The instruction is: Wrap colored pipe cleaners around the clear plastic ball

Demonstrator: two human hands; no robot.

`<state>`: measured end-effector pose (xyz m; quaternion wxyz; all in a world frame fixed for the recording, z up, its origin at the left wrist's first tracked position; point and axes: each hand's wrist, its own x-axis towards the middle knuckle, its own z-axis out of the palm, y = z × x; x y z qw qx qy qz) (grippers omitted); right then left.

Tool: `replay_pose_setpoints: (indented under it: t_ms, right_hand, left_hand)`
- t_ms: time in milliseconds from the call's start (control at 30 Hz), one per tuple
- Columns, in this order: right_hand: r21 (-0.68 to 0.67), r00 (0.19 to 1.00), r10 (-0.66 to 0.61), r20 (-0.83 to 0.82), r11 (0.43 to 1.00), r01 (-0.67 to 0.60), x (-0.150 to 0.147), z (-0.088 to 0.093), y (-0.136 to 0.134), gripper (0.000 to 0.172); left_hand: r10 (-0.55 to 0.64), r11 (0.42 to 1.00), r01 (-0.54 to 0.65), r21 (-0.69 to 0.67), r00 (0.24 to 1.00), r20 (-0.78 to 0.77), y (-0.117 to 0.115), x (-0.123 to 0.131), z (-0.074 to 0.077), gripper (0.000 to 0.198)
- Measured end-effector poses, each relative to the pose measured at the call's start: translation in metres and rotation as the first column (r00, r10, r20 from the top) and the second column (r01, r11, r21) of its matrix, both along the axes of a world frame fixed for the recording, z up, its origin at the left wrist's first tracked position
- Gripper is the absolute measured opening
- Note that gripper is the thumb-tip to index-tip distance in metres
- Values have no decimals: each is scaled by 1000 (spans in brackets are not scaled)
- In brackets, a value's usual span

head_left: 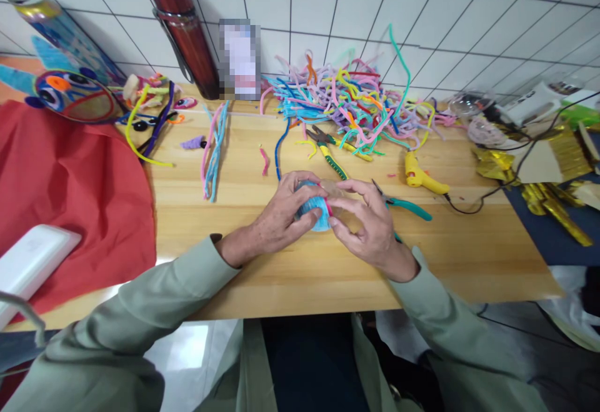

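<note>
A light-blue pipe-cleaner piece (320, 219) with a bright pink edge is between my hands, low over the table. My left hand (291, 209) wraps around its left side, thumb in front and fingers across the top. On the right, my right hand (368, 219) has thumb and fingers closed at the pink edge. A pale, see-through part shows beyond the pink edge; its full shape is hidden by my fingers. Just right of my right hand lie teal-handled pliers (410, 207), partly covered by it. Yellow-green pliers (332, 157) rest behind my hands.
A tangled heap of coloured pipe cleaners (347, 102) lies along the wall. Right of it are a yellow glue gun (424, 175) with its cord and gold foil (548, 193). Leftward stand a red thermos (185, 37), a decorated can (65, 37) and a red cloth (94, 193).
</note>
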<state>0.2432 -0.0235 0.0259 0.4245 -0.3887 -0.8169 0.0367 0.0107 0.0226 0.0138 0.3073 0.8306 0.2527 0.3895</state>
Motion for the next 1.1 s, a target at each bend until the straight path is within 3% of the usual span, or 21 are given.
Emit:
replay_pose_setpoints:
  t_ms: [533,733,1100]
  right_hand:
    - [58,999,15,53,998,-18,-2,0,2,37]
    - [11,999,30,11,999,-30,-1,-1,3,42]
    - [42,999,14,52,999,-16,-1,-2,3,31]
  left_hand:
    - [6,995,-3,96,1000,-29,-1,0,2,27]
    - [1,991,0,134,1000,-8,0,0,0,33]
    - [17,993,-13,118,999,-31,-2,1,1,23]
